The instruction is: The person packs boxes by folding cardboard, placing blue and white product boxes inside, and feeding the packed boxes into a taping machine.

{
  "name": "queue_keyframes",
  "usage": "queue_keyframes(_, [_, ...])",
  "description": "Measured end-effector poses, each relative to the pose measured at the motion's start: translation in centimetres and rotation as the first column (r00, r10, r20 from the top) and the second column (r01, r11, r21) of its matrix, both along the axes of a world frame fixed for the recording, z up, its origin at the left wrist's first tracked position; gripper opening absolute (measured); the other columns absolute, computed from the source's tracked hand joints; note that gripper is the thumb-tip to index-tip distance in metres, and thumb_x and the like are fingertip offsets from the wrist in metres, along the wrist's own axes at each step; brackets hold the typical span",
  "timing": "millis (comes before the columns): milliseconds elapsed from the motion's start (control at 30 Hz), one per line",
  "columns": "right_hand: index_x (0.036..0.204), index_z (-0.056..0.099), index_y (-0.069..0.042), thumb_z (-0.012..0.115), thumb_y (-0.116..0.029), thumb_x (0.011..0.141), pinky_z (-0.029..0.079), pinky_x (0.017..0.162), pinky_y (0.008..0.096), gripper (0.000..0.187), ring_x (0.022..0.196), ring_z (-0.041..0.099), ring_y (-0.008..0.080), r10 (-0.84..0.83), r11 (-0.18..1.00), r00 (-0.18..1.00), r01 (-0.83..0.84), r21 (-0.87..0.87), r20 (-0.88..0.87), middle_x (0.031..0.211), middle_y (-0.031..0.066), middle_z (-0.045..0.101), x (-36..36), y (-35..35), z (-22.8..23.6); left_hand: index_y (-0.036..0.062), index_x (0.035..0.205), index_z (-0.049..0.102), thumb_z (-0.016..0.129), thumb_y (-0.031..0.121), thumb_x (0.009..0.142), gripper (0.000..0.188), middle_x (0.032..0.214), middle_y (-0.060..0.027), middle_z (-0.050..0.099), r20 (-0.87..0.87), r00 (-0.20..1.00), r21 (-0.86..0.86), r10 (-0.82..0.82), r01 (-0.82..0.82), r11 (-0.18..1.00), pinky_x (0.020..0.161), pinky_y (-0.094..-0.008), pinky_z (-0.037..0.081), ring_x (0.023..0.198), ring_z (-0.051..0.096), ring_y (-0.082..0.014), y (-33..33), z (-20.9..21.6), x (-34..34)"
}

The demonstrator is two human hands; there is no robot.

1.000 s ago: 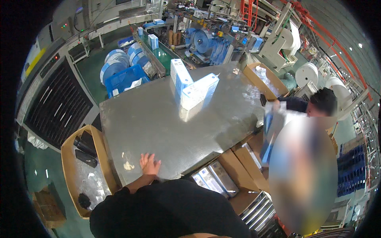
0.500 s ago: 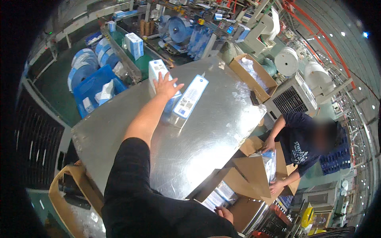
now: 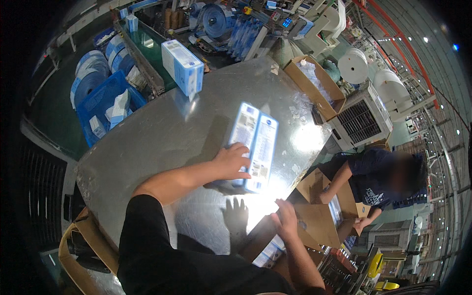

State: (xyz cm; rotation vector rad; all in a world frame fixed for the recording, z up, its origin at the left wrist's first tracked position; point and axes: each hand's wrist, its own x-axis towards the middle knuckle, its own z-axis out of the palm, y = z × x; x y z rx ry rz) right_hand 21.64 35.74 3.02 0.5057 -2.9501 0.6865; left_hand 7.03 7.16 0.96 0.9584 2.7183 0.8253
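Observation:
Two white-and-blue packs stand side by side on the metal table, their long narrow printed faces upward. My left hand (image 3: 232, 161) is closed over the left pack (image 3: 243, 128), fingers and thumb bent onto its top. The right pack (image 3: 264, 147) touches or nearly touches it. My right hand (image 3: 286, 220) is open, fingers stretched out, above the near edge of the table beside an open cardboard box (image 3: 295, 235). Similar packs (image 3: 269, 251) lie inside that box, partly hidden by my right forearm.
Another blue-and-white pack (image 3: 183, 68) stands at the conveyor end by the table's (image 3: 147, 152) far edge. A blue crate (image 3: 88, 119) is at left. At right, a co-worker (image 3: 361, 179) reaches into a second cardboard box (image 3: 322, 216). A carton of plastic film (image 3: 317, 88) sits far right.
My left hand and the two packs have moved right and nearer; the packs now stand close together. My right hand has risen out of the near box. The conveyor pack has come closer.

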Motion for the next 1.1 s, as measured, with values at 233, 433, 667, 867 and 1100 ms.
queue_keyframes(233, [0.135, 0.051, -0.016, 0.062, -0.027, 0.089, 0.045, 0.098, 0.0411, 0.049, 0.126, 0.047, 0.0394, 0.0, 1.0, 1.0, 0.001, -0.026, 0.029, 0.146, 0.0196, 0.037, -7.0, -6.0, -3.6, 0.0255, 0.131, 0.055, 0.055, 0.055, 0.087, 0.052, 0.148, -0.0178, 0.032, -0.317, 0.658, 0.013, 0.683, -0.717, 0.697, 0.111, -0.0622, 0.012, 0.142, 0.019, -0.0362, -5.9, 2.6, -14.6])
queue_keyframes(433, [0.135, 0.051, -0.016, 0.067, -0.027, 0.086, 0.047, 0.095, 0.0425, 0.053, 0.122, 0.05, 0.0393, 0.054, 0.991, 0.998, -0.058, -0.121, -0.038, 0.143, 0.0238, 0.037, -8.2, -4.1, -6.5, 0.0192, 0.115, 0.067, 0.061, 0.061, 0.079, 0.055, 0.147, -0.0183, 0.035, -0.147, 0.812, -0.075, 0.564, -0.578, 0.813, 0.109, -0.0539, 0.029, 0.141, 0.011, -0.0456, -7.1, -0.9, -13.5])
queue_keyframes(667, [0.15, 0.004, -0.006, 0.075, -0.003, 0.078, 0.043, 0.098, 0.0369, 0.101, 0.115, 0.049, 0.0228, 0.049, 0.459, 0.878, 0.404, -0.791, 0.477, 0.134, 0.0148, 0.043, -7.2, -3.0, -9.0, 0.0151, 0.09, 0.071, 0.069, 0.05, 0.076, 0.037, 0.142, -0.0115, 0.041, -0.061, 0.99, 0.043, 0.124, -0.122, 0.992, 0.097, -0.0497, 0.044, 0.142, 0.019, -0.0335, -3.5, -0.4, 3.6])
queue_keyframes(867, [0.143, 0.025, -0.004, 0.073, -0.017, 0.083, 0.052, 0.09, 0.0411, 0.078, 0.113, 0.057, 0.0262, 0.384, 0.633, 0.46, 0.5, -0.59, 0.801, 0.126, 0.0154, 0.052, 3.4, -2.8, -2.6, 0.0151, 0.121, 0.06, 0.076, 0.03, 0.075, 0.052, 0.135, -0.0133, 0.044, 0.281, 0.864, 0.213, 0.417, -0.48, 0.851, 0.097, -0.0458, 0.045, 0.132, 0.038, -0.0334, -8.9, -0.8, 19.9])
queue_keyframes(1100, [0.142, 0.026, -0.006, 0.074, -0.029, 0.08, 0.058, 0.083, 0.0457, 0.081, 0.113, 0.059, 0.0304, 0.586, 0.588, 0.012, 0.682, -0.435, 0.81, 0.121, 0.0181, 0.056, 4.1, -5.3, -6.9, 0.004, 0.141, 0.038, 0.071, 0.034, 0.079, 0.076, 0.127, -0.0164, 0.057, 0.99, 0.138, 0.117, 0.004, -0.855, 0.506, 0.098, -0.0421, 0.042, 0.116, 0.055, -0.0307, -13.6, -7.5, 23.9])
